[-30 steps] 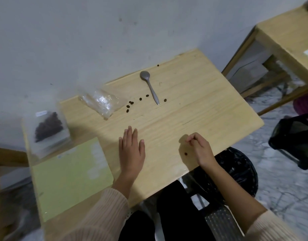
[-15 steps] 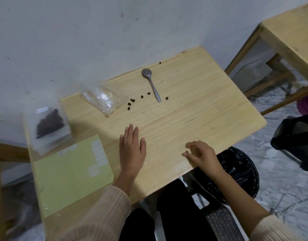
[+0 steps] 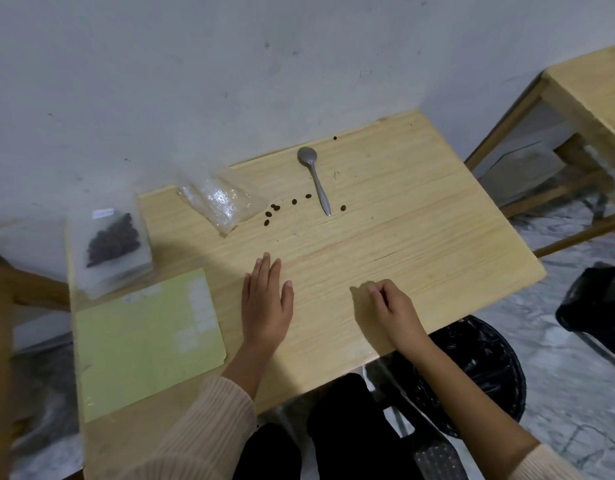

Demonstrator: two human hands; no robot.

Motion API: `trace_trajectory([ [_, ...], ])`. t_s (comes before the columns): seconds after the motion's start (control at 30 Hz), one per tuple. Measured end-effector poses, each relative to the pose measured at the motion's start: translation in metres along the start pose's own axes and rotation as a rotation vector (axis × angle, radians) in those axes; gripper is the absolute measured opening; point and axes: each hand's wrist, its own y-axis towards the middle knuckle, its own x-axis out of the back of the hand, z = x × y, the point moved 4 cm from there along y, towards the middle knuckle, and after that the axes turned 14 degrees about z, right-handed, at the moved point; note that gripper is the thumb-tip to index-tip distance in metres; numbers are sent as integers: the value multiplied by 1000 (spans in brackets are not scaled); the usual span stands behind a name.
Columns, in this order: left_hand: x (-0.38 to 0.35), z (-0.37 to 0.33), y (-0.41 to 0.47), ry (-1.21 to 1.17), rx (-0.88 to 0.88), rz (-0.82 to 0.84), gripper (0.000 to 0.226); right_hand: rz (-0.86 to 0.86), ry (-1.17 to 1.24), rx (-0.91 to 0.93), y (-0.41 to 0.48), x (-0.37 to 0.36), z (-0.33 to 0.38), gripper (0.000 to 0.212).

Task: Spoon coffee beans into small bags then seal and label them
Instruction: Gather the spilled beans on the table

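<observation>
My left hand (image 3: 266, 303) lies flat and open on the wooden table (image 3: 420, 220). My right hand (image 3: 394, 306) rests near the front edge, its fingertips pinched together over a single coffee bean, which they hide. A metal spoon (image 3: 316, 183) lies at the back of the table, bowl toward the wall. Several loose beans (image 3: 275, 207) are scattered beside its handle. Empty clear bags (image 3: 219, 199) lie left of them. A filled, labelled bag of beans (image 3: 110, 242) sits at the far left, above a green label sheet (image 3: 143, 341).
A black-lined bin (image 3: 479, 368) stands on the floor under the table's front right corner. A second wooden table (image 3: 590, 84) is at the right, and a black object (image 3: 597, 299) sits on the marble floor. The wall runs along the table's back edge.
My right hand's fingers closed over the lone bean near the front edge, which is now out of sight. The left hand has stayed flat. The camera shifted slightly.
</observation>
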Motion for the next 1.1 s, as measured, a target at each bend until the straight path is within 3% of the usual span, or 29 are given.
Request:
trace_trajectory([
  [0.17,9,2,10,-68,124,-100,51,109,350,-79,51,-6,37,28],
  [0.3,19,8,23,-83,274,-139,58,284,820,-118,93,-13,64,32],
  [0.37,21,9,28,-105,340,-157,58,388,873,-171,115,-17,73,33],
  [0.47,18,6,32,-67,387,-194,57,451,471,-145,146,-17,86,32],
  [0.57,14,7,33,-16,420,-201,55,373,-13,59,171,-16,101,31],
  [0.67,12,8,32,-12,427,-200,55,356,-269,242,192,-26,108,22],
  [0.77,13,7,32,-14,425,-208,56,345,-375,296,211,-37,110,9],
  [0.9,14,7,31,-21,422,-210,56,323,-445,329,220,-45,113,30],
  [1.1,14,8,31,-30,425,-220,55,343,-472,398,224,-50,120,11],
])
